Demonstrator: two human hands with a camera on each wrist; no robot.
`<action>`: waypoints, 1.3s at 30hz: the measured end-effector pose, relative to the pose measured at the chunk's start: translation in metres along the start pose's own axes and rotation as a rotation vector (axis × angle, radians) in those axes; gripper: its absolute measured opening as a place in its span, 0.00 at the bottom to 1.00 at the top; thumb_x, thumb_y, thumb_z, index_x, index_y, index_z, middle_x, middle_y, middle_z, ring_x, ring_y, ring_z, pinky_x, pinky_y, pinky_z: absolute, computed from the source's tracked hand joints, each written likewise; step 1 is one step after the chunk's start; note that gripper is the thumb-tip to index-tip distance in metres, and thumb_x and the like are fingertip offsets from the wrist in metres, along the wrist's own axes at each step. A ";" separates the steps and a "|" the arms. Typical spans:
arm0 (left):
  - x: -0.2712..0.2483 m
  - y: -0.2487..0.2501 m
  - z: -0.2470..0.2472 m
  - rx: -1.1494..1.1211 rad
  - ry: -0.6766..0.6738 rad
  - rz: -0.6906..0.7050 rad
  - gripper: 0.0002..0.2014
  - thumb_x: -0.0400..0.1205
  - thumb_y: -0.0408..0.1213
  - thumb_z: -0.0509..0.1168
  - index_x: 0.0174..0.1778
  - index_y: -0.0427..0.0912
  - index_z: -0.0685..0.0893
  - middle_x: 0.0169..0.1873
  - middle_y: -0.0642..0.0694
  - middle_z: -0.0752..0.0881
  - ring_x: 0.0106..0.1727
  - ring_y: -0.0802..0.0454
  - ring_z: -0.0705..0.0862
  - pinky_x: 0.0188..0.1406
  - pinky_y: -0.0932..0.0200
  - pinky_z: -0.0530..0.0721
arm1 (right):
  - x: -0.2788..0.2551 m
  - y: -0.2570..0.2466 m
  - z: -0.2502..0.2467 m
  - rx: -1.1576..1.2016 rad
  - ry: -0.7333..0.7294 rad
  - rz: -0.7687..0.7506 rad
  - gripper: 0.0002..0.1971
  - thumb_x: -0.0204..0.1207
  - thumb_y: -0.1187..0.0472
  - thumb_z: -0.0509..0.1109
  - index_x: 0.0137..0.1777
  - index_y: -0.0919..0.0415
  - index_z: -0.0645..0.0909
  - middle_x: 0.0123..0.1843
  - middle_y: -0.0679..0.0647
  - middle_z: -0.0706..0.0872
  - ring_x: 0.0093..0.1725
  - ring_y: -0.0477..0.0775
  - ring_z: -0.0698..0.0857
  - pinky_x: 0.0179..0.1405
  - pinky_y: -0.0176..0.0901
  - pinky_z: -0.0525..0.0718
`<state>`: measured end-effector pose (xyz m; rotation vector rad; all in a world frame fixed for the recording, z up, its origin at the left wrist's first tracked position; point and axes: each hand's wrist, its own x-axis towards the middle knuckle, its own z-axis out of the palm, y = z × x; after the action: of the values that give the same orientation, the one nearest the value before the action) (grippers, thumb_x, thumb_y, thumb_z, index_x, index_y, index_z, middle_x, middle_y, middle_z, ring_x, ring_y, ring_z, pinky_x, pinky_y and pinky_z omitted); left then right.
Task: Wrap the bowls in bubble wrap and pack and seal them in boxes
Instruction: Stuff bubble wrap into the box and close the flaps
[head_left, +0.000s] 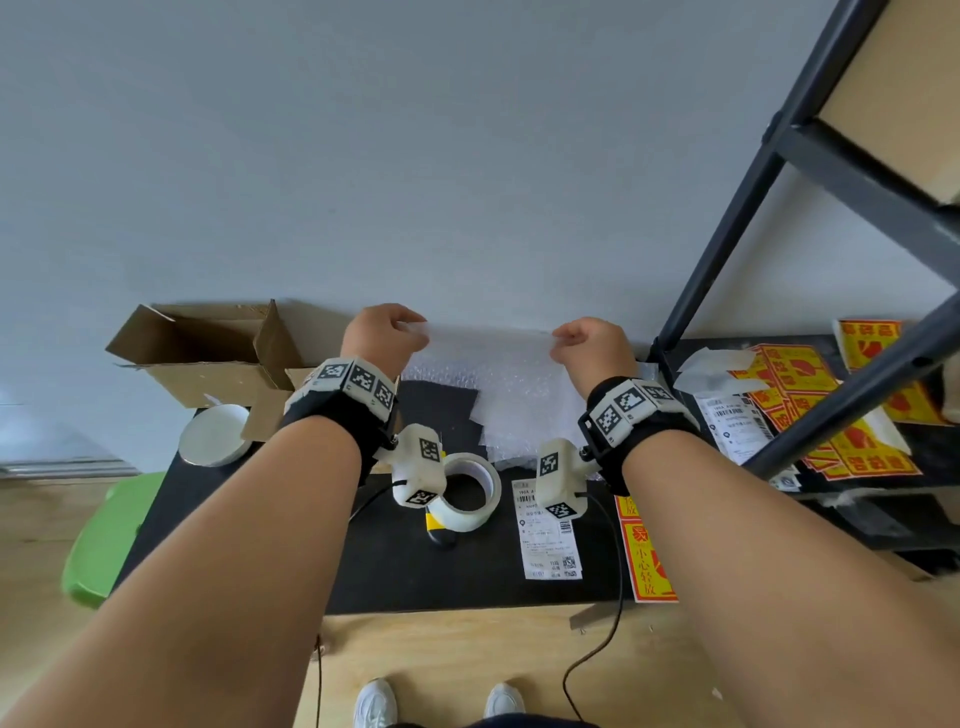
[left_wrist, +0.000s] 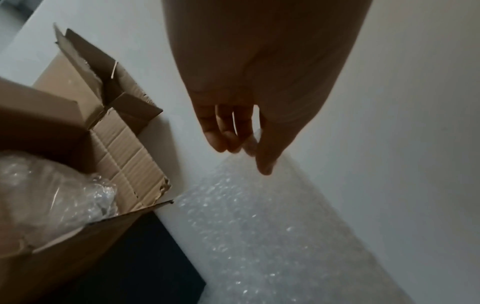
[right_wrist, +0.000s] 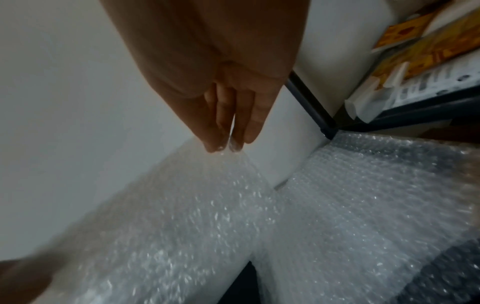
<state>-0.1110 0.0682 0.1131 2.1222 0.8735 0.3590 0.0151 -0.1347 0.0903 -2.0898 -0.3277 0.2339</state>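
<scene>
Two hands were up over the far side of the black counter (head_left: 395, 571): left hand (head_left: 382, 338) pinched the top left corner of one bubble wrap sheet (head_left: 488, 374), right hand (head_left: 589, 345) pinched the top right corner, so the sheet hung stretched between them in front of the grey wall. Left wrist view showed the thumb and fingertips (left_wrist: 226, 142) closed on the sheet's edge; right wrist view showed the same kind of pinch, fingers (right_wrist: 221, 133) on the edge. More bubble wrap lay flat on the counter under and right of the lifted sheet; layer count unclear. One open cardboard box (head_left: 208, 353) sat at far left against the wall, flaps up, with one bubble-wrapped bundle (left_wrist: 52, 193) inside, seen from the left wrist only; contents not readable. One white bowl (head_left: 215, 434) sat on the counter just near of the box, unwrapped. One tape roll (head_left: 467, 491) lay near centre, partly over a yellow-black tool, type unclear. One white shipping label (head_left: 545, 530) lay right of the roll, one red-yellow sticker sheet (head_left: 647, 556) beside it. One black shelf rack (head_left: 810, 364) at right held more red-yellow stickers and labels, uncounted. One green stool (head_left: 109, 535) stood at near left. Two white shoes showed at the bottom edge.
</scene>
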 end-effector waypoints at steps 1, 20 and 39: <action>0.000 0.001 -0.003 -0.012 0.013 -0.002 0.09 0.78 0.34 0.70 0.53 0.42 0.88 0.40 0.46 0.86 0.41 0.51 0.83 0.40 0.64 0.76 | 0.000 -0.003 0.002 -0.019 0.033 -0.017 0.06 0.75 0.68 0.70 0.47 0.60 0.87 0.46 0.53 0.87 0.44 0.52 0.84 0.38 0.34 0.77; -0.010 -0.088 -0.084 -0.012 0.075 -0.444 0.22 0.77 0.28 0.69 0.65 0.37 0.72 0.48 0.42 0.78 0.50 0.43 0.80 0.51 0.49 0.82 | -0.032 -0.069 0.107 -0.106 -0.300 -0.137 0.23 0.75 0.67 0.69 0.68 0.48 0.78 0.47 0.46 0.78 0.41 0.51 0.81 0.41 0.37 0.79; 0.047 -0.176 -0.092 0.302 -0.356 -0.232 0.33 0.72 0.21 0.71 0.74 0.44 0.76 0.74 0.43 0.72 0.69 0.42 0.77 0.62 0.52 0.81 | -0.034 -0.090 0.225 -0.672 -0.541 0.012 0.24 0.77 0.70 0.67 0.74 0.64 0.75 0.72 0.62 0.78 0.67 0.61 0.81 0.64 0.48 0.81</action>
<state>-0.2067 0.2316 0.0359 2.2279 0.9923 -0.2807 -0.0958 0.0799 0.0536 -2.6613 -0.8033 0.7908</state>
